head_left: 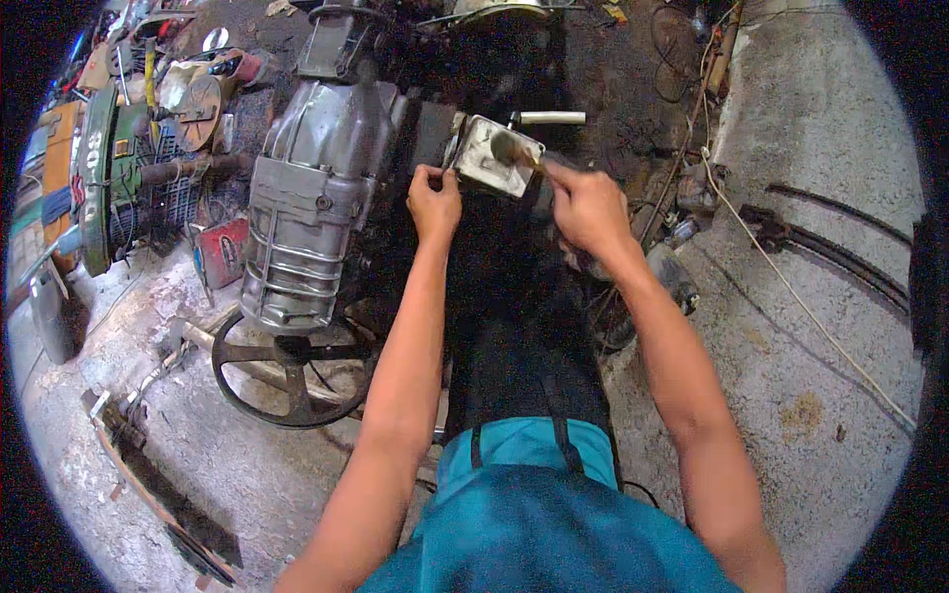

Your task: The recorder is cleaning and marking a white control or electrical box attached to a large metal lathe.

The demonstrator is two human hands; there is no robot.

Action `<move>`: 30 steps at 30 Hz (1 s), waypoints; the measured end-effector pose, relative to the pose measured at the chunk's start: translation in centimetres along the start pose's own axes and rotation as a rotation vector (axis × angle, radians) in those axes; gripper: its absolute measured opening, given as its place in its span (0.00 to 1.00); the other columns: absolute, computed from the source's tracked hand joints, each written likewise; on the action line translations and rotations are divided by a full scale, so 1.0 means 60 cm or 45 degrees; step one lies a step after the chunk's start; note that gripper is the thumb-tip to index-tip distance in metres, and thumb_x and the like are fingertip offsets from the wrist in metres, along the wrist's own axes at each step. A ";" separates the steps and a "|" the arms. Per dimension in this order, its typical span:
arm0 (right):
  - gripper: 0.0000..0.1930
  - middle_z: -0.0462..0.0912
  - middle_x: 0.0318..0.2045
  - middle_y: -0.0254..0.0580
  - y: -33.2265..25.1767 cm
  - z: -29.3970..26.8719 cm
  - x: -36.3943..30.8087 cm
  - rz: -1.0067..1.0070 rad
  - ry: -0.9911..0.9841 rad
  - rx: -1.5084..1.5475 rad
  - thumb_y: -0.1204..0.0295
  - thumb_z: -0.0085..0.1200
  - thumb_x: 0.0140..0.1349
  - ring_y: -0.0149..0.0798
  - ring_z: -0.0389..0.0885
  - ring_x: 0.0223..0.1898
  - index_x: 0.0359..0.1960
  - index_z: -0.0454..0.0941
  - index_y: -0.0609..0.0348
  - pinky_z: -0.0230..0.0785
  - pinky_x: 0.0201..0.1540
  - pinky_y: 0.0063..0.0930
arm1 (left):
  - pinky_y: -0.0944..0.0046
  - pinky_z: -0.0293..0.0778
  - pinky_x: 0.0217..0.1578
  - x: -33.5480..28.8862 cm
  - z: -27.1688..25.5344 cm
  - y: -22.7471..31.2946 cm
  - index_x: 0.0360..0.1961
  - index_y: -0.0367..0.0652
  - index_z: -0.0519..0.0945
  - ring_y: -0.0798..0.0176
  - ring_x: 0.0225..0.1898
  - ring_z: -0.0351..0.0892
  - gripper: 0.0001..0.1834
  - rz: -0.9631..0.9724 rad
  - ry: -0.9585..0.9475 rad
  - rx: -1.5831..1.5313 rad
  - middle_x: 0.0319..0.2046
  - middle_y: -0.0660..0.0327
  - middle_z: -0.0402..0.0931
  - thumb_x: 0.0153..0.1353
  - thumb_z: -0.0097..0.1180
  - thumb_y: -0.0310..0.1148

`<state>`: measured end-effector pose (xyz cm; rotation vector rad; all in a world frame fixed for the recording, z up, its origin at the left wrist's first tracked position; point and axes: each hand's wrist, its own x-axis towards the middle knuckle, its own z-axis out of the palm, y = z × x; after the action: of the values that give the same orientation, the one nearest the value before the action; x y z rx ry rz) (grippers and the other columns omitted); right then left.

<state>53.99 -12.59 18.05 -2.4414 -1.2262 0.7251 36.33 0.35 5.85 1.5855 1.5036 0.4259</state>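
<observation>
Ahead of me is a pale, stained square metal tray or pan (476, 168). My right hand (593, 212) is closed around the handle of a brush (509, 148), whose dark head is over the tray's inner face. At the tray's near left corner, my left hand (435, 203) has its thumb and fingers pinched together. Whatever sits between those fingertips is too small to make out. A narrow metal edge (458, 138) runs along the tray's left side. Just behind the tray lies a white rod-shaped handle (554, 118).
A large silver gearbox casing (306, 188) stands left of my hands, with a black steering wheel (292, 368) below it. A red box (221, 252) and cluttered parts fill the far left. On the right, a pale cable (791, 282) and dark curved strips (840, 259) lie on concrete.
</observation>
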 end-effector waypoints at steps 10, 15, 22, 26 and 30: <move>0.13 0.84 0.34 0.58 -0.022 0.040 -0.034 0.113 0.030 0.366 0.65 0.58 0.62 0.58 0.84 0.38 0.48 0.86 0.44 0.76 0.43 0.43 | 0.59 0.75 0.36 0.011 -0.020 0.001 0.35 0.37 0.78 0.56 0.32 0.83 0.08 0.148 -0.054 -0.005 0.28 0.53 0.81 0.62 0.61 0.31; 0.15 0.84 0.36 0.58 -0.002 0.054 0.050 0.089 0.186 0.477 0.64 0.57 0.61 0.58 0.83 0.41 0.49 0.85 0.45 0.76 0.44 0.46 | 0.60 0.81 0.35 0.020 -0.013 -0.026 0.44 0.36 0.77 0.57 0.34 0.83 0.10 -0.474 -0.156 -0.846 0.36 0.55 0.79 0.67 0.57 0.31; 0.15 0.84 0.32 0.58 0.013 0.042 -0.083 0.144 0.119 0.185 0.65 0.55 0.63 0.60 0.84 0.36 0.51 0.84 0.42 0.76 0.40 0.49 | 0.63 0.82 0.31 -0.004 -0.009 -0.050 0.47 0.34 0.73 0.57 0.33 0.85 0.09 -0.486 -0.139 -0.744 0.38 0.52 0.79 0.69 0.53 0.27; 0.14 0.84 0.33 0.58 0.080 0.030 -0.073 0.166 0.349 0.265 0.66 0.53 0.65 0.60 0.83 0.35 0.51 0.84 0.42 0.76 0.39 0.49 | 0.66 0.80 0.30 -0.014 -0.004 -0.067 0.49 0.34 0.72 0.61 0.33 0.84 0.11 -0.490 -0.081 -0.688 0.40 0.53 0.78 0.68 0.54 0.26; 0.15 0.83 0.33 0.59 0.046 0.037 -0.043 0.181 0.404 0.280 0.65 0.52 0.66 0.62 0.83 0.35 0.52 0.83 0.45 0.76 0.38 0.50 | 0.67 0.79 0.31 -0.031 -0.004 -0.030 0.52 0.35 0.70 0.64 0.34 0.83 0.14 -0.467 -0.068 -0.708 0.41 0.54 0.79 0.67 0.54 0.26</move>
<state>53.20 -16.16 15.64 -2.3618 -0.8159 0.4561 34.64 -1.53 5.16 0.8635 1.4350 0.5276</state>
